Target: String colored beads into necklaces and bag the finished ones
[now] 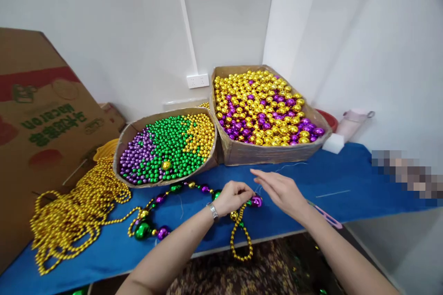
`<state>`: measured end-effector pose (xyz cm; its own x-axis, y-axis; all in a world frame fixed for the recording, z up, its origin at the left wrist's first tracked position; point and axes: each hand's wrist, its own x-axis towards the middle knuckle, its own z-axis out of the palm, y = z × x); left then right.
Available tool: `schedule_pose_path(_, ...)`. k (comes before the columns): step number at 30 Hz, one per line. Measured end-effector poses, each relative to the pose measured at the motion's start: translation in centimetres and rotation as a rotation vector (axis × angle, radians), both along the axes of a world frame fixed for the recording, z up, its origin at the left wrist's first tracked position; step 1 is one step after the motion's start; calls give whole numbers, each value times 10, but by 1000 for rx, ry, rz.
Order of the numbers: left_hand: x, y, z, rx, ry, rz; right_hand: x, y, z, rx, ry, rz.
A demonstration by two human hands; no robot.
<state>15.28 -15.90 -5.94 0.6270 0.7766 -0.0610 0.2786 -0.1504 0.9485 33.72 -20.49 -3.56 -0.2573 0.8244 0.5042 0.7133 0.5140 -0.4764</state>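
My left hand [231, 199], a silver watch [212, 211] at its wrist, is closed in a pinch on the end of a bead necklace [205, 188], beside a shiny purple bead [256, 201]. Fine clear thread shows near its fingertips. Below them a loop of small gold beads [241, 257] hangs past the table's front edge. The necklace curves left over the blue cloth to a large green bead [142, 229] and a purple one [163, 233]. Just right of the purple bead, my right hand [278, 192] has its fingers stretched out; its thumb is hidden.
A carton [166, 184] of small purple, green and gold beads stands behind, beside a bigger carton [270, 154] of larger gold and purple beads. Gold bead strands [76, 221] are heaped at left by a tall cardboard box [44, 120]. A pink-handled tool [327, 216] lies right.
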Motion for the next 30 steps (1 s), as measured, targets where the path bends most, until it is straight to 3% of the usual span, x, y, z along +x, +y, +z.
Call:
schedule_pose_path(3, -2, 1, 6, -81, -22, -96, -14, 30, -1, -2, -7, 47)
schedule_pose_path(6, -5, 2, 7, -74, -65, -45, -23, 45, -9, -4, 17, 19)
schedule_pose_path(12, -9, 4, 1, -88, -131, 145, -20, 5, -25, -2, 180, -187)
schedule_pose_path(16, -8, 2, 3, -143, -156, 164, -26, -19, -40, -83, 231, -209)
schedule_pose_path(21, -8, 0, 4, -155, -146, 193, -36, -22, -49, -212, 324, -213)
schedule_pose_path(26, -8, 0, 3, 80, -95, 259, -47, -31, -49, -355, 434, -159)
schedule_pose_path(30, -9, -5, 5, 277, -47, 273, -62, -25, -49, -367, 464, -230)
